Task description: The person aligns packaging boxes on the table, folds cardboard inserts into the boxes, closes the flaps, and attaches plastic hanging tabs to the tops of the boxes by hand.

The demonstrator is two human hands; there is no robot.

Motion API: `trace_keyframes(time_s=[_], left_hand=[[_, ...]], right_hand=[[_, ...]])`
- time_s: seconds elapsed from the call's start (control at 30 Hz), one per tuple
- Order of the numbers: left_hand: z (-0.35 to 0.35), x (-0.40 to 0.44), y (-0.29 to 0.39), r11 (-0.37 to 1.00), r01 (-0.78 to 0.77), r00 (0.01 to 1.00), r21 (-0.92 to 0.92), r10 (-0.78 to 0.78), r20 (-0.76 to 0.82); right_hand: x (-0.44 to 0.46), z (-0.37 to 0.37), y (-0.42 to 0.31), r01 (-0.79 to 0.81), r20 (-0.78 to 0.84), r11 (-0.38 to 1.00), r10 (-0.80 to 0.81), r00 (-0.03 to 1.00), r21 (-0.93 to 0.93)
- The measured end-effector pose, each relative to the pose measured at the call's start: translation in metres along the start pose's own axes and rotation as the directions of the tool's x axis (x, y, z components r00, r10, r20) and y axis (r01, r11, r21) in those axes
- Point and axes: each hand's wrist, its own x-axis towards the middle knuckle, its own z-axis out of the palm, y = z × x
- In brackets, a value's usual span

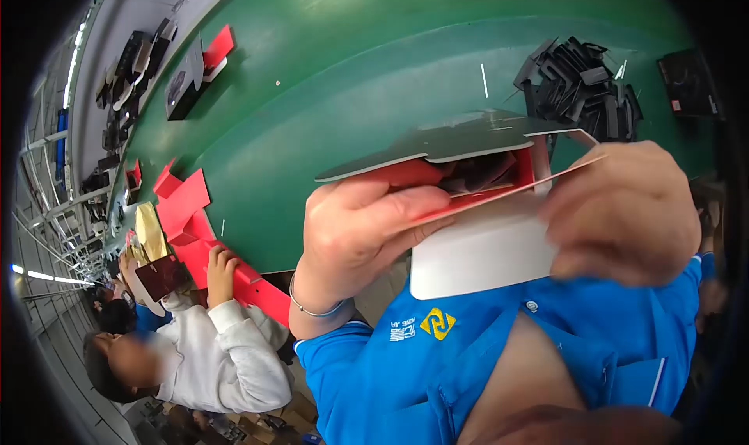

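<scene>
An open cardboard box, dark outside and red inside, is held up in front of my chest. A white flap hangs down from its near side. My left hand is closed on the box's left end, with fingers reaching into the red opening and the thumb side along the edge. Something dark lies inside the box, too shadowed to name. At the box's right end is my right hand, its fingers curled and smeared by motion; whether it grips the edge cannot be made out.
A heap of black folded pieces lies on the green table. A dark box is at the far right, and a box with a red flap stands upper left. A co-worker in a white top handles red cardboard.
</scene>
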Motion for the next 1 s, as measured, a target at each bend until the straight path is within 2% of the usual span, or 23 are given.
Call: trace_keyframes(time_s=[0.1, 0.13, 0.27, 0.3, 0.43, 0.47, 0.6, 1.0], left_hand=[[0.003, -0.012, -0.001, 0.994, -0.111, 0.993, 0.013, 0.111, -0.027], [0.003, -0.012, -0.002, 0.993, -0.114, 0.993, 0.009, 0.114, -0.027], [0.005, -0.014, -0.004, 0.957, -0.263, 0.964, 0.125, 0.265, -0.004], [0.005, -0.014, -0.005, 0.957, -0.264, 0.964, 0.124, 0.267, -0.004], [0.000, -0.014, -0.007, 0.894, -0.344, 0.934, 0.285, 0.356, 0.011], [0.000, -0.014, -0.006, 0.894, -0.346, 0.934, 0.284, 0.357, 0.012], [-0.004, -0.015, 0.001, 0.842, -0.237, 0.962, 0.484, 0.273, -0.004], [-0.002, -0.030, -0.001, 0.876, -0.272, 0.951, 0.398, 0.307, -0.024]], right_hand=[[-0.012, 0.003, -0.001, -0.213, -0.122, 0.977, 0.211, 0.970, -0.007], [-0.011, 0.005, 0.000, -0.217, -0.123, 0.976, 0.214, 0.969, -0.010], [-0.008, 0.013, 0.005, -0.036, -0.385, 0.993, 0.076, 0.920, 0.110], [-0.009, 0.012, 0.006, -0.038, -0.385, 0.993, 0.077, 0.920, 0.108], [-0.015, 0.010, 0.005, -0.105, -0.107, 0.987, 0.092, 0.990, -0.120], [-0.016, 0.011, 0.005, -0.106, -0.108, 0.987, 0.093, 0.990, -0.122], [-0.018, 0.017, 0.006, -0.132, -0.071, 0.961, 0.118, 0.990, -0.243], [-0.023, 0.028, -0.003, -0.106, -0.009, 0.967, 0.107, 0.994, -0.233]])
